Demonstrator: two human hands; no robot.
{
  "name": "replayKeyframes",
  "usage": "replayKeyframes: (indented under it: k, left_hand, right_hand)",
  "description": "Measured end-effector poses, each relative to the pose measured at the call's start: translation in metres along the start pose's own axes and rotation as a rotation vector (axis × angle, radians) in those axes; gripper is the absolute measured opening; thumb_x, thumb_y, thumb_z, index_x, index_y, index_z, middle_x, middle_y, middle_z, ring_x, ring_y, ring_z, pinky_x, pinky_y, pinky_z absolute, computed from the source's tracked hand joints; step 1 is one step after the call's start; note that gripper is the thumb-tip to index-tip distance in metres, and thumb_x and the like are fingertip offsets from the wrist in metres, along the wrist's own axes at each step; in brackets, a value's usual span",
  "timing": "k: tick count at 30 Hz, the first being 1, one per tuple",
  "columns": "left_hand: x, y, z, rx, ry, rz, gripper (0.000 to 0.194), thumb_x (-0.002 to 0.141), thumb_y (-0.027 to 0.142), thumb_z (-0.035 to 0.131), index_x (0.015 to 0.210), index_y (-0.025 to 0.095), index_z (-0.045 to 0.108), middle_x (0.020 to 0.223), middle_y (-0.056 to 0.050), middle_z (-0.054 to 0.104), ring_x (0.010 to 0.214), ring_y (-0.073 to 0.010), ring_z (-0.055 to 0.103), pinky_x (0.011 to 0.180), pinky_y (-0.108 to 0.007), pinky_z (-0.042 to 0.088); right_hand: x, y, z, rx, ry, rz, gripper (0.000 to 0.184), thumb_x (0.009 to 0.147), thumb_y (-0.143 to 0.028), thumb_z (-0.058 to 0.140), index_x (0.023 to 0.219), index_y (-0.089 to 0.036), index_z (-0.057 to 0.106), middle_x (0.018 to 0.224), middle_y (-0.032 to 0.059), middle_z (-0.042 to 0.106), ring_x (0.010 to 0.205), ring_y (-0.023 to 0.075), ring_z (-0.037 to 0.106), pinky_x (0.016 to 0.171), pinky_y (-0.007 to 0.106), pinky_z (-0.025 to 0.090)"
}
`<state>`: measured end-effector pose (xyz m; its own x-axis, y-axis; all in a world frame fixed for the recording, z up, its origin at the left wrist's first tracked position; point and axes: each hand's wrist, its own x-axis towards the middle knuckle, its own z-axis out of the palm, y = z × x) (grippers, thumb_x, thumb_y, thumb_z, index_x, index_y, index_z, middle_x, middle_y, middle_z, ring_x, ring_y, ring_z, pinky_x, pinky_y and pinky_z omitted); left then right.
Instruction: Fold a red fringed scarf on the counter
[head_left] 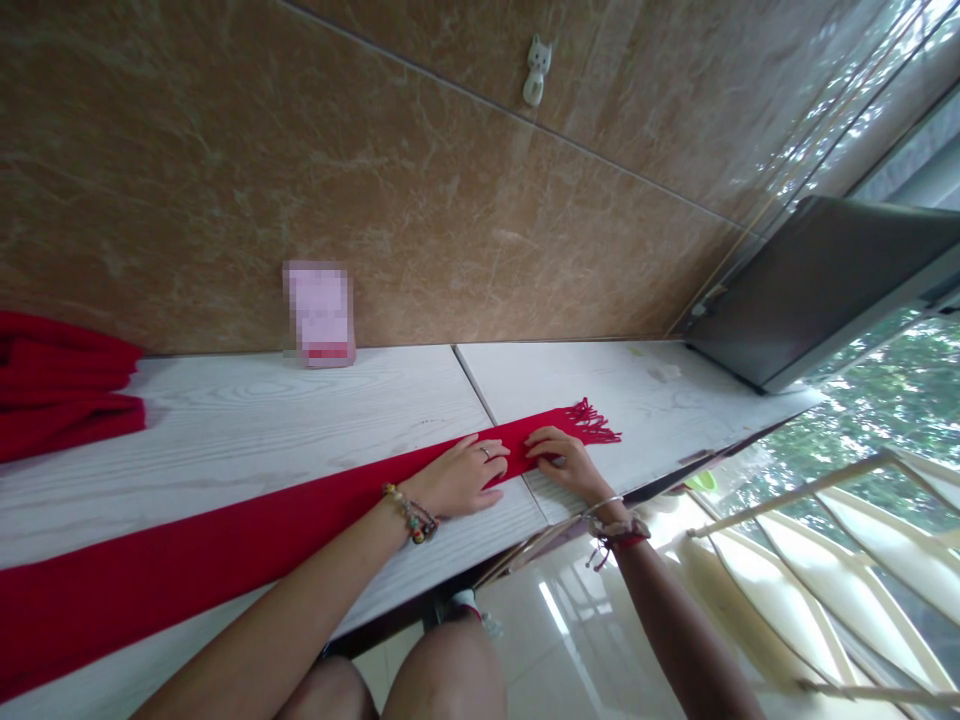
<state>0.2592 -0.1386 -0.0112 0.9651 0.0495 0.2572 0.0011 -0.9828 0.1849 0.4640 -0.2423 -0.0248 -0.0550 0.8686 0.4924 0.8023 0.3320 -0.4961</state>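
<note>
A long red scarf with a fringed end lies stretched along the white wood-grain tabletop. My left hand rests palm down on the scarf, fingers apart and the thumb over its near edge. Just to the right, nearer the fringe, my right hand touches the scarf with bent fingertips; a gap shows between its fingers and thumb. Between the two hands the scarf lies flat. Its left end runs out of view.
More bunched red cloth lies at the far left. A blurred pink box stands against the brown tiled wall. A dark appliance is at the right end. A pale metal rack stands beyond the table's front edge.
</note>
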Motion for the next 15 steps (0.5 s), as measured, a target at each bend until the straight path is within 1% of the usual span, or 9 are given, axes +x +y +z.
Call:
replayKeyframes:
  k: [3, 6, 9, 11, 13, 15]
  left_hand:
    - [-0.001, 0.001, 0.001, -0.015, -0.091, -0.077, 0.038, 0.084, 0.042, 0.047, 0.114, 0.019, 0.051, 0.135, -0.009, 0.043, 0.127, -0.0219, 0.034, 0.104, -0.043, 0.023]
    - [-0.001, 0.001, 0.001, -0.025, -0.176, -0.094, 0.050, 0.086, 0.048, 0.040, 0.129, 0.021, 0.040, 0.141, -0.009, 0.035, 0.131, -0.0237, 0.025, 0.105, -0.047, 0.018]
    - [0.000, 0.000, 0.002, -0.019, -0.220, -0.077, 0.053, 0.086, 0.052, 0.037, 0.132, 0.025, 0.037, 0.144, -0.007, 0.030, 0.133, -0.0254, 0.020, 0.105, -0.049, 0.016]
    - [0.000, -0.001, 0.002, -0.022, -0.231, -0.072, 0.053, 0.086, 0.053, 0.035, 0.132, 0.027, 0.038, 0.144, -0.007, 0.029, 0.133, -0.0255, 0.019, 0.105, -0.049, 0.016]
    - [0.001, -0.001, 0.001, -0.030, -0.238, -0.071, 0.052, 0.086, 0.054, 0.034, 0.132, 0.029, 0.037, 0.145, -0.007, 0.028, 0.133, -0.0256, 0.019, 0.105, -0.049, 0.015]
    - [0.001, 0.000, 0.000, -0.037, -0.233, -0.086, 0.052, 0.086, 0.055, 0.035, 0.131, 0.031, 0.038, 0.145, -0.006, 0.027, 0.134, -0.0273, 0.016, 0.105, -0.049, 0.014]
  right_hand:
    - [0.000, -0.001, -0.001, 0.011, -0.007, 0.017, 0.029, 0.063, -0.006, 0.044, 0.073, -0.020, 0.068, 0.089, 0.0061, 0.065, 0.085, 0.0180, 0.059, 0.074, 0.032, 0.049]
    - [0.000, -0.001, -0.004, 0.032, 0.001, 0.019, 0.025, 0.067, -0.009, 0.045, 0.074, -0.020, 0.067, 0.089, 0.0060, 0.066, 0.086, 0.0185, 0.059, 0.076, 0.034, 0.049]
    - [0.001, 0.000, -0.004, 0.013, 0.033, 0.027, 0.022, 0.076, -0.016, 0.045, 0.078, -0.021, 0.067, 0.087, 0.0062, 0.066, 0.086, 0.0189, 0.060, 0.076, 0.035, 0.049]
    - [0.002, 0.002, -0.002, -0.059, 0.074, 0.058, 0.022, 0.080, -0.020, 0.045, 0.083, -0.020, 0.067, 0.087, 0.0070, 0.067, 0.086, 0.0193, 0.060, 0.077, 0.036, 0.049]
    - [0.003, 0.004, 0.002, -0.159, 0.088, 0.095, 0.022, 0.081, -0.022, 0.046, 0.090, -0.020, 0.066, 0.093, 0.0084, 0.067, 0.089, 0.0202, 0.060, 0.081, 0.038, 0.048]
    - [0.003, 0.007, 0.007, -0.251, 0.062, 0.121, 0.025, 0.082, -0.024, 0.047, 0.098, -0.018, 0.065, 0.102, 0.0106, 0.065, 0.096, 0.0217, 0.058, 0.085, 0.040, 0.047]
